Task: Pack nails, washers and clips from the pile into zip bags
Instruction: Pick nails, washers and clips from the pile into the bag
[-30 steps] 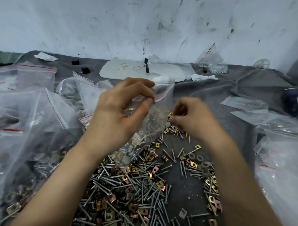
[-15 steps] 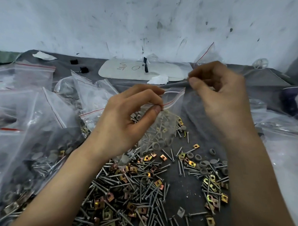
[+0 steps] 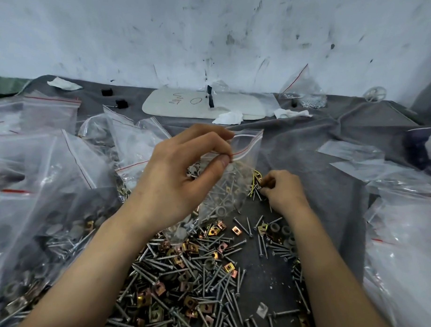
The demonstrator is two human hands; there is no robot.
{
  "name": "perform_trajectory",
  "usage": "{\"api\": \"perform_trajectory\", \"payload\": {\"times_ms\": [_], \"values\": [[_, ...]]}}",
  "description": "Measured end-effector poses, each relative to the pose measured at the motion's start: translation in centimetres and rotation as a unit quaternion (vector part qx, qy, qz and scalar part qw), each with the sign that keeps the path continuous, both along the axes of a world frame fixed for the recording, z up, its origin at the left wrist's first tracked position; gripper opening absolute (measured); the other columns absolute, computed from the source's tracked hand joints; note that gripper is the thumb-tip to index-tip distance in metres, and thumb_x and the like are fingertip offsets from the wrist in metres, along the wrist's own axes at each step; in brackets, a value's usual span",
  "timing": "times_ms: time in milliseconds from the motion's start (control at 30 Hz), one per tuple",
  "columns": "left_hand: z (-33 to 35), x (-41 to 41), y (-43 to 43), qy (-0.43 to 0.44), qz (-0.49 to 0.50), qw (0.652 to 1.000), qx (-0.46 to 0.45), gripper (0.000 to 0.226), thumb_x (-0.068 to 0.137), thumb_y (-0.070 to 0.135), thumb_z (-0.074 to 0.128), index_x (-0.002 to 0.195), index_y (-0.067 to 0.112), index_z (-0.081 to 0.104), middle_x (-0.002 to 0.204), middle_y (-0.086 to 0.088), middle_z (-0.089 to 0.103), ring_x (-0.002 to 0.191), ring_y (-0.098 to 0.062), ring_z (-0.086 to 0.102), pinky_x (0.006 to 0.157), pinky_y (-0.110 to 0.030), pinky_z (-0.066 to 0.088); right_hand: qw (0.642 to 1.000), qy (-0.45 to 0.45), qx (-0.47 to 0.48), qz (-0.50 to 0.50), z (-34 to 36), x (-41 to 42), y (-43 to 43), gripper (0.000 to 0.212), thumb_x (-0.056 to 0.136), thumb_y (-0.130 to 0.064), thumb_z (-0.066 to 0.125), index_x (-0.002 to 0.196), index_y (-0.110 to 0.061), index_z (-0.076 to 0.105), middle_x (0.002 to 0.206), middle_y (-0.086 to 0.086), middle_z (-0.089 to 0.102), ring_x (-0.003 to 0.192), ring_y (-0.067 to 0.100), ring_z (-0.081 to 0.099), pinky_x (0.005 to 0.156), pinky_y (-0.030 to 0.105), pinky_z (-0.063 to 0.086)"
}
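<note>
Head: left hand [image 3: 182, 184] pinches zip bag [image 3: 245, 149], right hand [image 3: 284, 190] at pile [image 3: 193, 272]

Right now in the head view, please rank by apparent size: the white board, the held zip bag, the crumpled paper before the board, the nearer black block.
1-2. zip bag and white board: alike; the bag is nearer the camera, so I do not rank them.
3. crumpled paper
4. nearer black block
</note>
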State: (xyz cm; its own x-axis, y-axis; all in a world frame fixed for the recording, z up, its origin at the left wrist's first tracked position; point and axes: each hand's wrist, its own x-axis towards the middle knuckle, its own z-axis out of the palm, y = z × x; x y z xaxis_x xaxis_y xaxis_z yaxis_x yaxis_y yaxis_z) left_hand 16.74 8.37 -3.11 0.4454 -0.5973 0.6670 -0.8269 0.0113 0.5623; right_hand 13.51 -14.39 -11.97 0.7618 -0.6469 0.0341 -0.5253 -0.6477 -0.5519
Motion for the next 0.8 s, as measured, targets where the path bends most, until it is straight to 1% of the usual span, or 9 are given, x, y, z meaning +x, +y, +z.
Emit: {"api": "perform_trajectory", "payload": {"times_ms": [67, 167, 233, 267, 333, 400, 567, 667, 800], "values": [[0.0, 0.0, 0.0, 0.003, 0.003, 1.0, 0.002, 0.016, 0.094, 0.016, 0.058, 0.089, 0.004, 0.068, 0.115, -0.001, 0.064, 0.113, -0.011, 0.061, 0.09, -0.028, 0.049, 0.999, -0.034, 0.018, 0.007, 0.5, -0.2, -0.1, 0.019, 0.081, -0.004, 0.07, 0.079, -0.022, 0.063, 0.091, 0.01, 0.069, 0.078, 0.018, 0.059, 0.072, 0.022, 0.044], [0.1, 0.0, 0.0, 0.003, 0.004, 1.0, 0.004, 0.013, 0.091, 0.011, 0.057, 0.088, 0.006, 0.068, 0.115, -0.001, 0.064, 0.112, -0.01, 0.061, 0.088, -0.024, 0.047, 0.976, -0.196, 0.094, 0.012, 3.6, -0.6, 0.4, 0.023, 0.079, -0.002, 0.072, 0.075, -0.021, 0.06, 0.073, -0.002, 0.064, 0.064, 0.005, 0.054, 0.066, 0.02, 0.041], [0.2, 0.0, 0.1, 0.001, 0.0, 1.0, 0.005, 0.012, 0.091, 0.009, 0.057, 0.087, 0.007, 0.068, 0.116, -0.001, 0.064, 0.111, -0.009, 0.061, 0.088, -0.023, 0.047, 0.93, -0.341, 0.136, 0.03, 6.9, -1.4, 1.5, 0.027, 0.078, -0.003, 0.073, 0.073, -0.025, 0.06, 0.067, -0.012, 0.063, 0.063, 0.002, 0.057, 0.067, 0.021, 0.045], [0.2, 0.0, 0.1, 0.0, -0.002, 1.0, 0.007, 0.012, 0.091, 0.009, 0.057, 0.088, 0.007, 0.068, 0.116, -0.001, 0.064, 0.11, -0.009, 0.061, 0.087, -0.022, 0.046, 0.898, -0.408, 0.156, 0.053, 8.5, -2.1, 2.2, 0.025, 0.077, -0.004, 0.074, 0.072, -0.026, 0.061, 0.066, -0.012, 0.065, 0.064, 0.002, 0.06, 0.067, 0.018, 0.047], [0.2, -0.1, 0.1, -0.002, -0.008, 1.0, 0.013, 0.011, 0.091, 0.009, 0.057, 0.088, 0.008, 0.068, 0.117, -0.001, 0.064, 0.11, -0.009, 0.061, 0.086, -0.021, 0.045, 0.852, -0.481, 0.174, 0.111, 11.0, -3.6, 3.9, 0.018, 0.075, -0.011, 0.076, 0.074, -0.025, 0.065, 0.071, -0.011, 0.069, 0.072, 0.004, 0.065, 0.07, 0.017, 0.049], [0.1, -0.1, 0.0, 0.0, -0.018, 1.0, 0.013, 0.011, 0.091, 0.009, 0.057, 0.088, 0.007, 0.068, 0.117, -0.002, 0.064, 0.111, -0.011, 0.062, 0.087, -0.025, 0.047, 0.855, -0.468, 0.158, 0.156, 12.3, -4.6, 5.6, 0.015, 0.075, -0.014, 0.076, 0.075, -0.025, 0.066, 0.075, -0.009, 0.07, 0.077, 0.007, 0.067, 0.073, 0.019, 0.05], [0.2, -0.3, 0.0, -0.009, -0.037, 0.999, 0.006, 0.019, 0.092, 0.017, 0.054, 0.089, 0.005, 0.068, 0.118, -0.006, 0.063, 0.114, -0.012, 0.061, 0.091, -0.037, 0.052, 0.916, -0.349, 0.07, 0.187, 12.5, -4.8, 6.9, 0.011, 0.081, -0.019, 0.073, 0.076, -0.026, 0.067, 0.081, -0.005, 0.071, 0.084, 0.015, 0.067, 0.081, 0.037, 0.053], [0.2, -0.1, 0.1, 0.002, -0.039, 0.999, -0.006, 0.018, 0.092, 0.017, 0.053, 0.089, 0.007, 0.067, 0.117, -0.004, 0.064, 0.114, -0.012, 0.061, 0.09, -0.038, 0.053, 0.922, -0.323, 0.078, 0.2, 12.4, -4.9, 6.3, 0.006, 0.081, -0.03, 0.072, 0.077, -0.028, 0.068, 0.088, -0.003, 0.07, 0.085, 0.014, 0.065, 0.078, 0.031, 0.053], [0.2, 0.0, 0.0, 0.021, -0.027, 0.999, -0.018, 0.018, 0.092, 0.019, 0.053, 0.088, 0.008, 0.066, 0.117, 0.001, 0.064, 0.111, -0.012, 0.062, 0.083, -0.032, 0.053, 0.919, -0.263, 0.127, 0.266, 12.2, -5.3, 5.5, 0.021, 0.071, -0.041, 0.074, 0.079, -0.022, 0.07, 0.076, 0.0, 0.069, 0.069, 0.006, 0.059, 0.066, 0.022, 0.046]]}}
